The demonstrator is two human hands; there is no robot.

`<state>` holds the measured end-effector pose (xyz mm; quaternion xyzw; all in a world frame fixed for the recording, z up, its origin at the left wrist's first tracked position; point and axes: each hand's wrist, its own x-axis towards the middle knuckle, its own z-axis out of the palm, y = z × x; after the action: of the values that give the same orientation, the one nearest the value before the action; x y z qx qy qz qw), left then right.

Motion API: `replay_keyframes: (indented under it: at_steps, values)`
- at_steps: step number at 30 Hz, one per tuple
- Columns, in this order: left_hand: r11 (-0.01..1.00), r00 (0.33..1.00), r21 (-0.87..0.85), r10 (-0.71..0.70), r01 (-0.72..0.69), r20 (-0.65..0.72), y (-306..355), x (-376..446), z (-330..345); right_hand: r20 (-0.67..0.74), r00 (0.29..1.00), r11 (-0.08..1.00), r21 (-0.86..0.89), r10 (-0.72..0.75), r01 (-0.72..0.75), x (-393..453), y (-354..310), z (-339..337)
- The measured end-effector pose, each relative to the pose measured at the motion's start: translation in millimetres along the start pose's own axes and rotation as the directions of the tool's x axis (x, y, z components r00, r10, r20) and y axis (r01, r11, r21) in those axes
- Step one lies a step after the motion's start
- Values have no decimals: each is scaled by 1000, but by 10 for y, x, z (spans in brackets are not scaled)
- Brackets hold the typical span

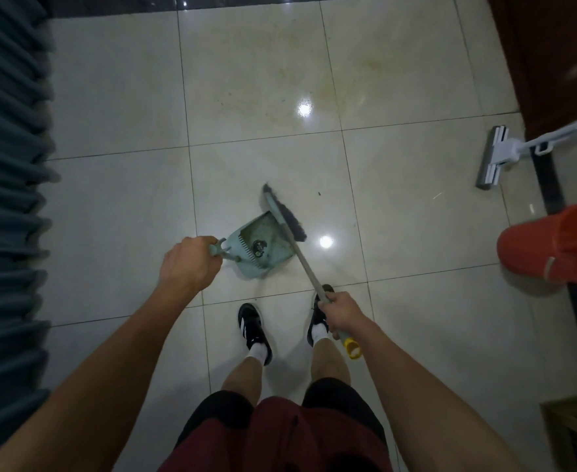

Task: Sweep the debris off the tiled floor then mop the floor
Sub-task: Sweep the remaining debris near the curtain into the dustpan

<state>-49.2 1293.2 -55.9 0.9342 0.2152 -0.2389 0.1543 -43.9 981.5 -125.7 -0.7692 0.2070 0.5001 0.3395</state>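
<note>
I can read no writing or brand anywhere. My left hand [190,264] grips the dustpan [262,247] handle; the pan sits on the tiled floor [110,107] holding dark debris [258,248]. My right hand [339,315] grips the broom [285,218], its bristles at the pan's mouth. A mop [494,158] and red bucket [552,248] stand to the right, curtain [4,165] on the left.

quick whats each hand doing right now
Left hand: closed round the dustpan handle.
Right hand: closed round the broom handle.
</note>
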Motion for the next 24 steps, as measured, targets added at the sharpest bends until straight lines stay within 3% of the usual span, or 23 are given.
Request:
replay_keyframes:
  at_steps: [5, 12, 24]
  values:
    - [999, 1000, -37, 17, -16, 18, -83, 31, -69, 8, 1000, 988, 152, 11, -12, -268, -115, 188]
    - [998, 1000, -55, -15, 15, 5, -259, -11, -187, -81, 997, 975, 223, 11, 8, -526, -29, 0]
    - [993, 994, -49, -106, 106, -5, -124, 53, -214, -252, 957, 988, -91, -141, 122, -68, -336, -518]
